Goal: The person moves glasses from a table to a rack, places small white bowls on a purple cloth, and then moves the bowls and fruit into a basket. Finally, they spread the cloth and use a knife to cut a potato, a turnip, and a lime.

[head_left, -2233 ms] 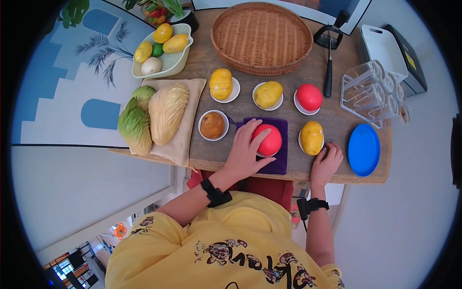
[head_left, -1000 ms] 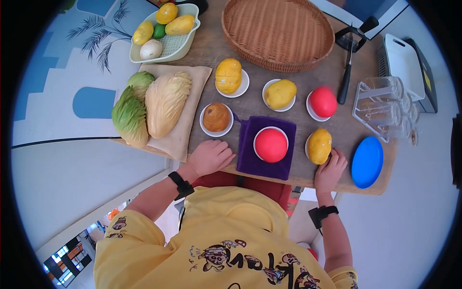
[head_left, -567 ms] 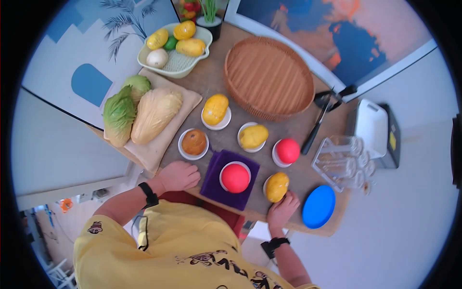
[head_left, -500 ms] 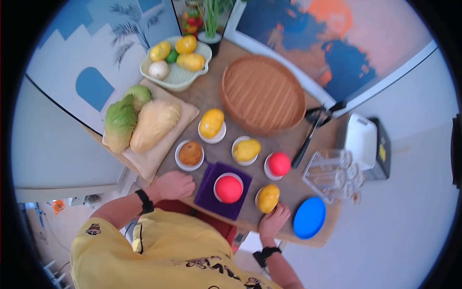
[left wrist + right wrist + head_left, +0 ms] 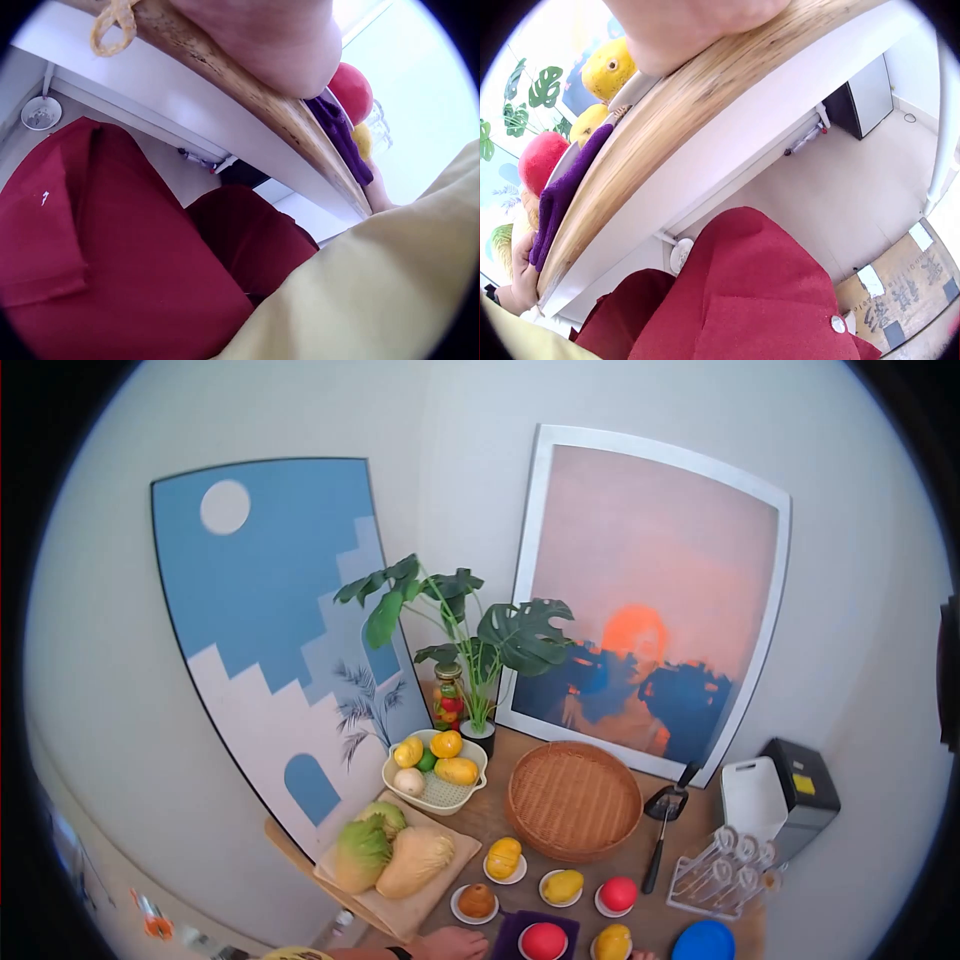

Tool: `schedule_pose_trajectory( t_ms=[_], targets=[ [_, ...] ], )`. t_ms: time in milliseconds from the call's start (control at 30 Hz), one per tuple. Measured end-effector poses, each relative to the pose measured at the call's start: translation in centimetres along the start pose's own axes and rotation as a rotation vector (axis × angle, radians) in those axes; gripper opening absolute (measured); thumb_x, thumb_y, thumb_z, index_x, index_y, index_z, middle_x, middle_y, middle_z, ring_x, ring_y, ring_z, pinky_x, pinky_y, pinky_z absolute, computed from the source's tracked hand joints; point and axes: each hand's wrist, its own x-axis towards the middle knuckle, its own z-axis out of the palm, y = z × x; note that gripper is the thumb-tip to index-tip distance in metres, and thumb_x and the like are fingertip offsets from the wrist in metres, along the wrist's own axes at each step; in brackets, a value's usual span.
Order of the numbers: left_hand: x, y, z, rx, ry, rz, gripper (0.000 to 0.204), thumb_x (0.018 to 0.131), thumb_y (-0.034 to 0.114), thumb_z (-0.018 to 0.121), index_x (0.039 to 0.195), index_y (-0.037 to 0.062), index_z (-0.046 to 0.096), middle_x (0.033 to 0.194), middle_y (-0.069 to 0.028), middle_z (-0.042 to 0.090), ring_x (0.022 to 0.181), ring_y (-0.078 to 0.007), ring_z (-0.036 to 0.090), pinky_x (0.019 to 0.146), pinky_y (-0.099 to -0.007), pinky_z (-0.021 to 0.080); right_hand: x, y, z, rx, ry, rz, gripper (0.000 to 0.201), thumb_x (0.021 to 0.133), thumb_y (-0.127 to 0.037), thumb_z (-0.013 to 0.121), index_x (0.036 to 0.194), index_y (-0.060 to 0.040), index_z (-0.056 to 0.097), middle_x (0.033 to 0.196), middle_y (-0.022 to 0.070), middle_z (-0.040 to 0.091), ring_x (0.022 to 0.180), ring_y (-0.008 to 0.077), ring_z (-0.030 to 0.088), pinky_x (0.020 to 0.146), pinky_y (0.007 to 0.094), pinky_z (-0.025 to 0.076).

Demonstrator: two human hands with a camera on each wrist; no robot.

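My left hand rests on the table's front edge, left of a purple cloth. On that cloth stands a red ball-like fruit in a white dish. In the left wrist view the heel of the left hand lies on the wooden edge. My right hand rests on the edge beside a yellow oval fruit on a white dish; only a sliver of it shows at the bottom of the head view. Behind sit a brown round fruit, two yellow fruits and another red one, each on a white dish.
Cabbages lie on a beige cushion at left. A pale green basket of fruit and a wicker tray stand behind. At right are a black-handled utensil, a glass rack and a blue plate.
My left hand has come off the red fruit and moved left onto the table edge. The right hand has stayed beside the yellow fruit. The head view has tilted up towards the wall pictures.
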Motion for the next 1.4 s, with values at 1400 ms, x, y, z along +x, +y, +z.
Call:
schedule_pose_trajectory(
  t_ms=[1400],
  targets=[
    [0.3, -0.5, 0.3, 0.139, -0.014, -0.066, 0.018, 0.085, 0.019, 0.068, 0.079, 0.0100, 0.053, 0.076, -0.0071, 0.050, 0.069, -0.0251, 0.060, 0.062, -0.0397, 0.050, 0.2, 1.4, 2.4, -0.019, 0.182, -0.034, 0.017, 0.088, 0.000, 0.055, 0.105, -0.0003, 0.058, 0.111, 0.0213, 0.057, 0.105, 0.0418, 0.052, 0.092, 0.0513, 0.042]
  ],
)
